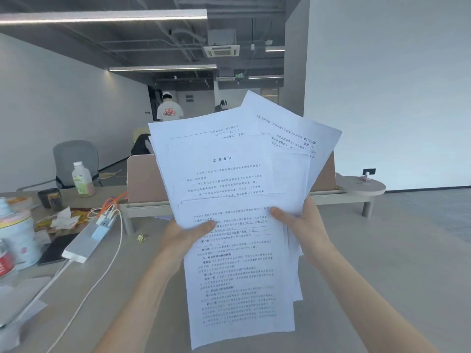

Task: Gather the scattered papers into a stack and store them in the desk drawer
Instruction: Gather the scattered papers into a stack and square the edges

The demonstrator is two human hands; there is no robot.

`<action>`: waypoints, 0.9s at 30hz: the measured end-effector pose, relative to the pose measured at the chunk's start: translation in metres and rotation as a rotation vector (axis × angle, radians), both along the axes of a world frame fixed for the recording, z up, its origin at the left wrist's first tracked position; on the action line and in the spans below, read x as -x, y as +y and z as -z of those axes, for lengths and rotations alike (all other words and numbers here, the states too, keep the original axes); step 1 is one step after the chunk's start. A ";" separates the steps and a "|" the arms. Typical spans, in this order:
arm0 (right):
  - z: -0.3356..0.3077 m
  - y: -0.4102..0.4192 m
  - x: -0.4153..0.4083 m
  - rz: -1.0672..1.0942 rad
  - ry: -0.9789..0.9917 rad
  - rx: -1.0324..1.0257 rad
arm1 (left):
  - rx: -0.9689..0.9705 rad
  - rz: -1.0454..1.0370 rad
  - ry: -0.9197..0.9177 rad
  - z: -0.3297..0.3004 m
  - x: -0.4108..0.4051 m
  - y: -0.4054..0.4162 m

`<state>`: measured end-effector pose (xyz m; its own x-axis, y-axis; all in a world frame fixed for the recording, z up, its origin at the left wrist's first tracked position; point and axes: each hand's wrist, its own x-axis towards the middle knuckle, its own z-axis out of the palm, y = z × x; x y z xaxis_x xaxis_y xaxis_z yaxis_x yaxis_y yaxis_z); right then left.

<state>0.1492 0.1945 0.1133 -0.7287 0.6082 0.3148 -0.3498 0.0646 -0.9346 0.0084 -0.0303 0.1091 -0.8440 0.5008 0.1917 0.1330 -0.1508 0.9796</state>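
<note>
Several white printed papers (237, 189) are held up in front of me above the desk (356, 250), fanned out unevenly with corners sticking out at the top right and bottom. My left hand (183, 238) grips the bundle's left edge, thumb on the front sheet. At the right edge my right hand (303, 225) grips the same bundle, thumb pressed on the front. The papers hide the desk surface behind them. No drawer is in view.
A white power strip (84, 240) with orange and white cables lies at the left, next to a black phone (57, 248), bottles (81, 179), a round box (17, 235) and crumpled wrappers. A tan desk divider (142, 182) stands behind. A grey chair (74, 159) and a person (169, 110) are further back.
</note>
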 end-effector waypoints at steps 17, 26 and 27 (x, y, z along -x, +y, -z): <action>-0.024 0.015 -0.003 -0.046 0.113 -0.037 | -0.050 -0.039 0.146 -0.017 -0.005 0.009; -0.063 0.020 -0.002 0.019 0.165 -0.122 | -0.157 -0.047 0.169 -0.039 -0.006 0.019; -0.065 0.021 -0.002 0.010 0.166 -0.134 | -0.165 -0.032 0.168 -0.040 -0.004 0.019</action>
<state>0.1514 0.2151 0.1784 -0.6544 0.5596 0.5085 -0.4967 0.1889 -0.8471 0.0127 -0.0112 0.1490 -0.8083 0.4243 0.4082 0.2997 -0.3003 0.9055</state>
